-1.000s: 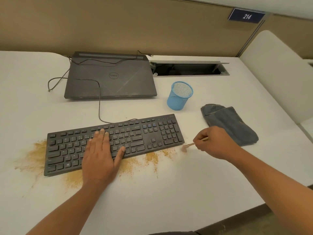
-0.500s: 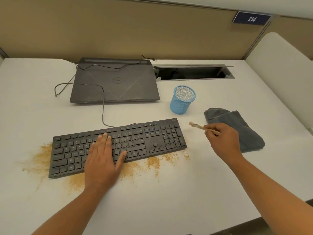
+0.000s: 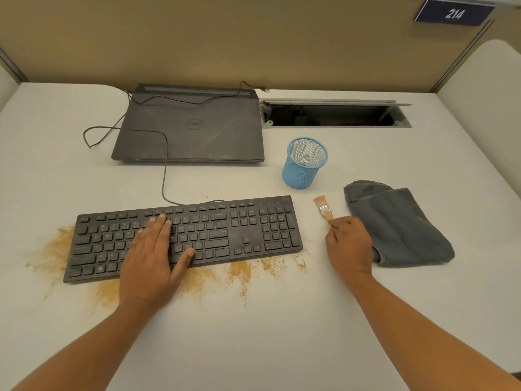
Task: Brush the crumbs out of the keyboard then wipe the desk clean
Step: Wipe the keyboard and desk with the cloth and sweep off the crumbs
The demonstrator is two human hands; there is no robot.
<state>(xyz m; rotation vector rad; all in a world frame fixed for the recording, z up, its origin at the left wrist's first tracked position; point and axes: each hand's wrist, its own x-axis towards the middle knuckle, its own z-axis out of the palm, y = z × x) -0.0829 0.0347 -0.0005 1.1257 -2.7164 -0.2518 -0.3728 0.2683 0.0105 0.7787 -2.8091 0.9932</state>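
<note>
The white desk (image 3: 253, 348) runs out well beyond both sets of fingers and looks not yet wiped. Far ahead of the left fingertips lies a closed Dell laptop (image 3: 191, 128), set back, I'd guess, to leave working room. Under the left hand (image 3: 152, 261) sits the black keyboard (image 3: 242, 230), lying flat, its cable (image 3: 164, 170) curling away from the fingertips toward the laptop. That hand rests flat on the left-centre keys, fingers straight and close together, thumb splayed out along the bottom row. It seems to be pinning the board so it won't skid under brushing. Just beside the right hand (image 3: 349, 244), on its outer side, is a crumpled grey cloth (image 3: 400, 221), handy for the wiping step; whether they touch I can't tell. A blue mesh pen cup (image 3: 304, 165) stands upright, well ahead of the right fingers. Tan crumbs (image 3: 239, 270) are scattered on the desk along the keyboard's near edge, just off the left thumb and around the wrist, with another patch out past the little-finger side at the board's left end. I can't make out any between the keys. Smallest is the brush (image 3: 323, 208). The right fingers are curled tight round the end of its wooden handle, bristles pointing away from them, in the gap between keyboard and cloth. Whether it touches the surface I can't tell.
</note>
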